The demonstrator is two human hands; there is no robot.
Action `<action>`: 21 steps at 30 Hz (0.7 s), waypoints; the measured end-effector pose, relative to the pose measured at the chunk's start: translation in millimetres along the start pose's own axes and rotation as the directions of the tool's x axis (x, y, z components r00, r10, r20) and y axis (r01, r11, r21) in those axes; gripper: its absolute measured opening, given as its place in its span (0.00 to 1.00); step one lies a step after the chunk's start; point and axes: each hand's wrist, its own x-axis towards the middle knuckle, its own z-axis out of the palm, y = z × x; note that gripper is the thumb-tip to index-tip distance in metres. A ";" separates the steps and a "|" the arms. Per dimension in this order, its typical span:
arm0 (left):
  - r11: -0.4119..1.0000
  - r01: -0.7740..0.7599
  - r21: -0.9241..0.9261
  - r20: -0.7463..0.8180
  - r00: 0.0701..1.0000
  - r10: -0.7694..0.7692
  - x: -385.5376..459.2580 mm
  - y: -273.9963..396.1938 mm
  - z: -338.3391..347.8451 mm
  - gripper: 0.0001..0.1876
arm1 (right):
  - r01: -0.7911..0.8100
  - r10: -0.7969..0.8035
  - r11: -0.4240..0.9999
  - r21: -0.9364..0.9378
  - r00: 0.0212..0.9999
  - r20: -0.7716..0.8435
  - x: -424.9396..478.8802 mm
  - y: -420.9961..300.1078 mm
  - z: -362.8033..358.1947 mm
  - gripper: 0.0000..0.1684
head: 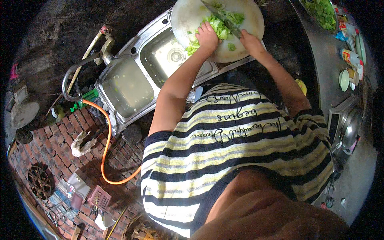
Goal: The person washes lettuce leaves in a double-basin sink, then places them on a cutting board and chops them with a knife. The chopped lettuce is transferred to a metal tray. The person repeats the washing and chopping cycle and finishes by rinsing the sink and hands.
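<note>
A round cutting board [186, 18] lies over the right end of a double-basin steel sink. My left hand [207, 37] rests on a pile of chopped leafy greens [221, 29], its fingers spread over the leaves at the pile's left part. The handle of a knife with a long, dark blade [220, 16] is in my right hand [251, 43]. The blade slants up and left across the greens, with leaves on both sides of it. A loose piece of leaf [231, 47] lies on the board below the blade. The knife's handle is mostly hidden by my fingers.
The left basin [129, 87] holds cloudy water; the middle basin [162, 54] shows a drain. An orange hose [103, 150] runs from the curved faucet [67, 78] over the brick floor. A counter [325, 60] at the right holds a container of greens [321, 13], bottles and bowls.
</note>
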 end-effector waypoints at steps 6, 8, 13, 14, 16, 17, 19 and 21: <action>1.000 -0.001 0.004 0.040 0.999 0.001 -1.7 -1.2 2.1 0.52 | 0.154 -0.158 0.954 -0.258 0.987 0.003 27.0 22.7 -54.6 0.15; 1.000 -0.013 0.005 0.044 0.999 0.013 -4.8 0.1 7.5 0.52 | 0.156 -0.164 0.953 -0.259 0.986 -0.010 32.3 47.0 -31.1 0.14; 0.999 -0.024 -0.023 -0.039 0.999 0.023 -5.5 -1.4 5.4 0.51 | 0.076 -0.077 0.992 -0.105 0.997 -0.005 18.7 3.9 -47.4 0.11; 0.999 -0.005 -0.038 -0.059 0.998 0.003 -4.4 -2.7 10.6 0.51 | 0.074 -0.074 0.996 -0.049 0.997 -0.015 12.8 -13.0 -59.4 0.11; 0.997 0.015 -0.073 -0.017 1.000 -0.016 -8.7 -0.8 8.4 0.52 | 0.044 -0.044 0.999 0.013 0.999 0.005 -19.3 -37.1 -62.2 0.10; 0.996 0.030 -0.080 -0.010 0.999 -0.031 -6.0 -2.4 5.0 0.52 | 0.047 -0.047 0.999 0.019 0.999 0.012 -30.4 -47.6 -62.5 0.10; 0.996 0.020 -0.084 -0.031 0.999 -0.023 -6.3 -2.9 7.2 0.52 | 0.033 -0.032 0.999 -0.038 0.999 0.026 -43.9 -52.5 -51.0 0.09; 0.996 0.007 -0.090 -0.034 0.999 -0.010 -8.1 -3.5 8.6 0.52 | -0.121 0.125 0.991 -0.055 0.990 0.062 -48.5 -52.1 -26.5 0.09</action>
